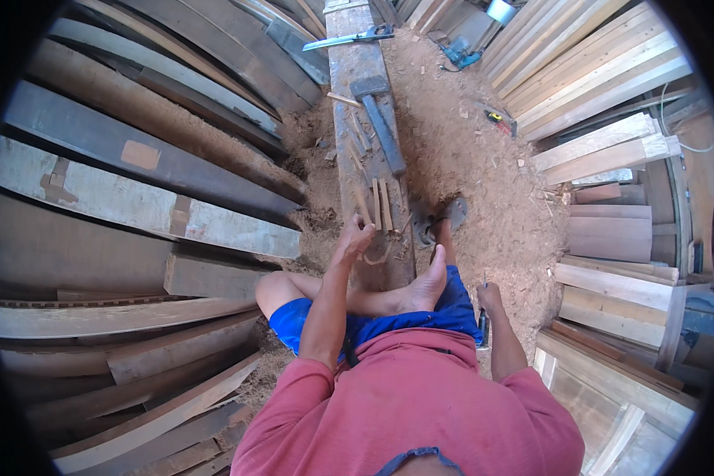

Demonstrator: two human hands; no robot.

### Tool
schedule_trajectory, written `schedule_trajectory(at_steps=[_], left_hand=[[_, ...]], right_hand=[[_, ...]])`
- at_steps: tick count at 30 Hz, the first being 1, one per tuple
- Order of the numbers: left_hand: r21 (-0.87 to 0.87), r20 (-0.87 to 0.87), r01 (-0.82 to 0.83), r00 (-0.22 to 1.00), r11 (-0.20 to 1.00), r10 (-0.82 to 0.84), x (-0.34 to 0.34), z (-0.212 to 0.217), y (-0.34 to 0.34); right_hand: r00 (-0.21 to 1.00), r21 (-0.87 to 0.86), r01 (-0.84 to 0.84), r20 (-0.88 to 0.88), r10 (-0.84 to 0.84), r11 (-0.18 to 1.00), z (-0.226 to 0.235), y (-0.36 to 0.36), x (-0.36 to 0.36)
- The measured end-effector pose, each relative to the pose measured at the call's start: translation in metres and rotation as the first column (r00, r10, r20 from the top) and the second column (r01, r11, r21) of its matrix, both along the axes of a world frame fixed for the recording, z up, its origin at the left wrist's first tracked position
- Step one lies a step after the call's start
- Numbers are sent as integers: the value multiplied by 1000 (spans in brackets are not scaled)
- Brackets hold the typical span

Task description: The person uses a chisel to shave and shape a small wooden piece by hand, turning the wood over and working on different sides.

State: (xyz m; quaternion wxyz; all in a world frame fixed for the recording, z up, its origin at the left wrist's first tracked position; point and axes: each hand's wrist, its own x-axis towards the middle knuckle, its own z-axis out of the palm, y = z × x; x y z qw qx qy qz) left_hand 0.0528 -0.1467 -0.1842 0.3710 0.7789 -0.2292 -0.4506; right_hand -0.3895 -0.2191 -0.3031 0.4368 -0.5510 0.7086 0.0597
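My left hand (357, 236) is over the narrow wooden bench, its fingers pinched on the lower end of a thin wooden strip (362, 206). Just right of it, two more pale strips (381, 204) lie side by side on the bench. Out to my right, beside the blue shorts, my right hand (490, 297) is closed round a slim tool (482, 324). A dark part shows below the hand and a thin tip above it; its exact kind is unclear. Farther up the bench lies a mallet (385, 131) with a thick head, among small wood offcuts.
A handsaw (349, 38) rests across the bench's (357, 67) far end. On the sawdust floor (492, 190) are a teal power tool (458, 54) and a small yellow-and-red tool (497, 119). Long boards (238, 230) are stacked at left, pale planks (595, 71) at right. My bare foot (428, 284) is near the bench.
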Motion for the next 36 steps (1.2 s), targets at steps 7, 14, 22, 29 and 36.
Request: schedule_trajectory(at_steps=[7, 14, 22, 29, 36], left_hand=[[93, -140, -127, 980, 987, 139, 5, -1, 25], [-69, -31, 60, 998, 996, -62, -8, 21, 72], [-70, 140, 180, 976, 981, -169, -47, 56, 88], [-330, 445, 394, 866, 858, -227, -43, 85, 101], [-304, 472, 509, 815, 805, -337, -39, 92, 117]], right_hand=[[997, -245, -55, 43, 68, 968, 55, -54, 35], [480, 273, 189, 812, -331, 943, 235, -52, 147], [565, 320, -125, 801, -198, 939, 238, 17, 206], [432, 216, -234, 896, -97, 948, 284, 33, 240], [407, 44, -359, 906, 114, 932, 291, 46, 255]])
